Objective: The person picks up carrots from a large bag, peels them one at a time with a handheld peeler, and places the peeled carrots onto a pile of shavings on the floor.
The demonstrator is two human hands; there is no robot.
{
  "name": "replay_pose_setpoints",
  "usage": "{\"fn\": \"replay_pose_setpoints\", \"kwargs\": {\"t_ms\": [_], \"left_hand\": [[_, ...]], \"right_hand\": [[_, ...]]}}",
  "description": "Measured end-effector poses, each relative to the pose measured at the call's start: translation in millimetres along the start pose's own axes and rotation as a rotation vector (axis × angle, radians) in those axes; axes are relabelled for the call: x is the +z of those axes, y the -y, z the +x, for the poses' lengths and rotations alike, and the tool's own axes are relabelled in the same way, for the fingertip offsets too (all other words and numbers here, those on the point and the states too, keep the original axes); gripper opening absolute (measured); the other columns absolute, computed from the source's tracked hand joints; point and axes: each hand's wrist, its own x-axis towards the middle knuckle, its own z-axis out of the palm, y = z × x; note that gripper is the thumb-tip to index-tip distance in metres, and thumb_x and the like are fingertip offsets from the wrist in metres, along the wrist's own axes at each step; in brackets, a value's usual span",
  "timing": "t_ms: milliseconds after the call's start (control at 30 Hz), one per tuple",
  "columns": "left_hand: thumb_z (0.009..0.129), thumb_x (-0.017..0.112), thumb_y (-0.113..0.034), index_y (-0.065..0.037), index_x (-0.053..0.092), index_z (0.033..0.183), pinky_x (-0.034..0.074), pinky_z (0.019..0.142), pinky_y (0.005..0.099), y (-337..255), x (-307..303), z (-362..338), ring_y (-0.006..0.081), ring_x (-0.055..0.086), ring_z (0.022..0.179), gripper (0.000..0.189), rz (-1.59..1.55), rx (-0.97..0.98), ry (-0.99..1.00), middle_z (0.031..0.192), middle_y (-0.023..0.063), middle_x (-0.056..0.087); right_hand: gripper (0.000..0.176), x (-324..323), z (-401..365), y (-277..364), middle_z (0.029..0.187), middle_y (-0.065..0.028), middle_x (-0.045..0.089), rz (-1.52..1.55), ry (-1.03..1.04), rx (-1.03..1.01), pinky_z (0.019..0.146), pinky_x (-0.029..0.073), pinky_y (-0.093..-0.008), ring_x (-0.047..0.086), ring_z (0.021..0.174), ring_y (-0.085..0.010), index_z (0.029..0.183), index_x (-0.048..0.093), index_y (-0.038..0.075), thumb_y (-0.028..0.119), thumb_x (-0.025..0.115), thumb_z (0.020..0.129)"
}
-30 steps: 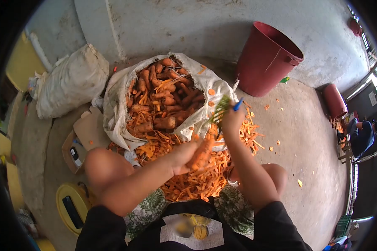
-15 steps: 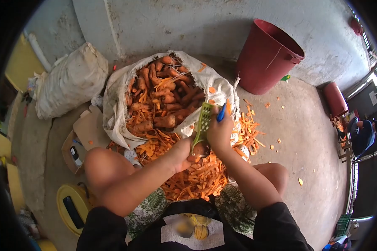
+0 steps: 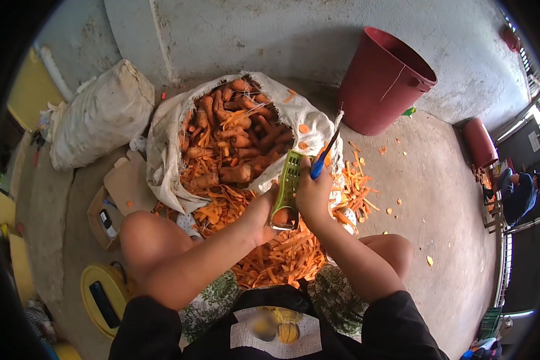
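My right hand [image 3: 313, 195] is closed round a green peeler [image 3: 290, 177] and also holds a blue-handled knife [image 3: 318, 166], its dark blade pointing up and right. My left hand [image 3: 261, 217] is wrapped round a carrot [image 3: 284, 216], which the lower end of the peeler crosses. Most of this carrot is hidden by the hand and peeler. Beyond my hands, an open white sack [image 3: 165, 135] holds many carrots [image 3: 237, 174]. Orange peelings [image 3: 276, 261] lie heaped on the floor below my hands, between my legs.
A tall red bin [image 3: 381, 87] stands at the back right. At left are a full white sack [image 3: 105, 114], an open cardboard box [image 3: 96, 219] and a yellow lid [image 3: 95, 282] with a phone on it. A person [image 3: 520, 195] sits at far right.
The peeler has moved down a little along the carrot, towards me. The knife has tilted so that its blade now shows. My left hand still holds the carrot.
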Motion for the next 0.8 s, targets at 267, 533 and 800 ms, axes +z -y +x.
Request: {"fn": "replay_pose_setpoints", "kwargs": {"t_ms": [267,533,800], "left_hand": [[0.091,0.036,-0.03,-0.007,0.04,0.109,0.041,0.05,0.0267,14.4,9.1,-21.9,0.015,0.048,0.064,0.029,0.193,-0.253,0.175,0.08,0.0082,0.05],[0.091,0.033,-0.036,-0.008,0.049,0.102,0.043,0.054,0.0299,-2.0,-9.9,2.1,0.0175,0.05,0.063,0.033,0.027,-0.056,-0.045,0.082,0.0068,0.054],[0.09,0.031,-0.028,-0.007,0.049,0.099,0.048,0.058,0.0349,1.8,-19.2,5.3,0.0192,0.057,0.071,0.029,-0.139,-0.088,0.082,0.082,0.007,0.057]], "right_hand": [[0.03,-30.3,78.6,-49.8,0.052,0.0027,0.04,0.022,-0.397,0.078,0.042,0.027,-0.0275,0.033,0.045,-0.0075,0.065,0.046,0.005,0.024,0.047,0.088],[0.029,-4.2,20.4,0.3,0.053,0.001,0.043,0.172,-0.042,0.138,0.042,0.031,-0.026,0.038,0.046,-0.0077,0.069,0.047,0.002,0.023,0.044,0.089],[0.026,3.3,2.5,7.9,0.052,-0.0011,0.045,0.124,0.048,0.056,0.043,0.032,-0.0269,0.039,0.046,-0.0089,0.07,0.046,0.001,0.019,0.045,0.088]]}}
